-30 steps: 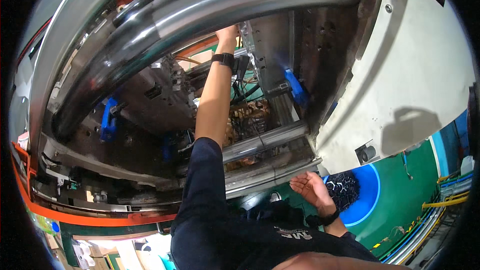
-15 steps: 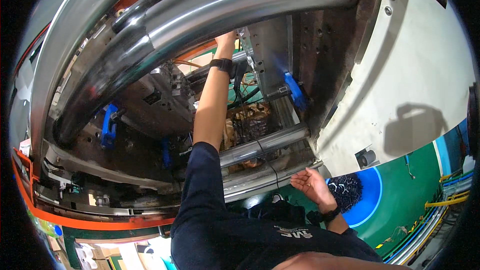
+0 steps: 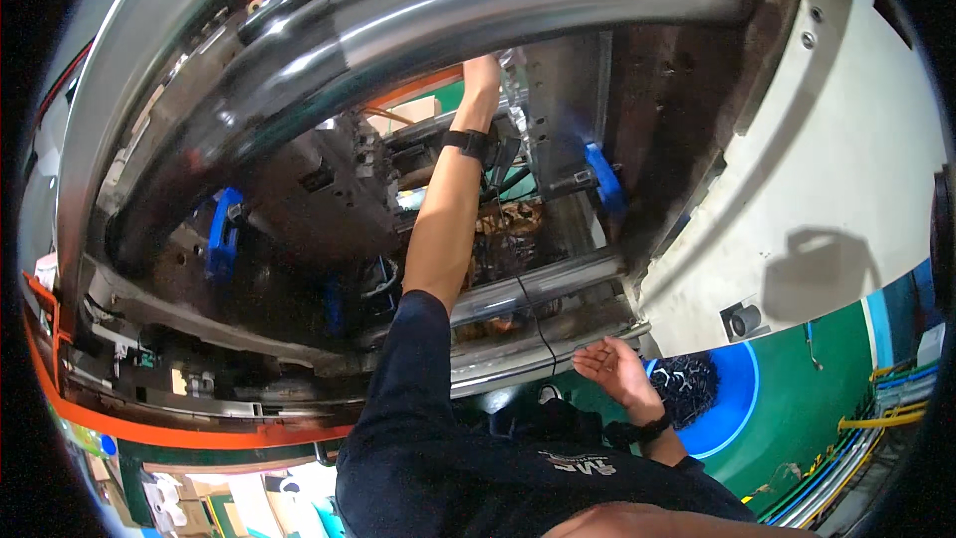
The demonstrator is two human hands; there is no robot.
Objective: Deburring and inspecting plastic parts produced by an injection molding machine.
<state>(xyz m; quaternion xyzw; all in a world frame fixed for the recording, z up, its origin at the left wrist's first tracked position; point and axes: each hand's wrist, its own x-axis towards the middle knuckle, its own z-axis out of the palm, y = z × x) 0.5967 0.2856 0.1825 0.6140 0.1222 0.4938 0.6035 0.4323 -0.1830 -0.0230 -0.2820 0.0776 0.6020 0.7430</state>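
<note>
- At the far left we see an orange rail [image 3: 149, 430] curving along the lower edge of the big machine
- A little to the right, a blue clamp [image 3: 223, 232] sits on the dark left mould half [image 3: 329, 189], under the thick shiny steel bar [image 3: 448, 30] that arches across the top
- Our left hand [image 3: 484, 72] is stretched up and deep into the machine opening, reaching the top of the grey metal mould block [image 3: 558, 110]; the fingers are partly hidden against the metal, so we cannot tell how far they are closed or whether they hold anything
- A black wristband [image 3: 468, 142] wraps that left wrist, and the dark sleeve covers the upper arm below it
- Just right of the arm, the metal mould block stands upright, with a second blue clamp [image 3: 603, 177] on its right edge
- Below, a lower steel bar [image 3: 538, 284] runs behind the forearm, and a thin black cable [image 3: 538, 324] hangs over it
- Our right hand [image 3: 615, 369] hovers low, palm up, fingers spread loose and holding nothing, well apart from the mould
- Right of that hand, a blue tub [image 3: 732, 408] with small dark parts rests on the green floor [image 3: 817, 408]
- Furthest right, the cream machine panel [image 3: 827, 189] carries a shadow
</note>
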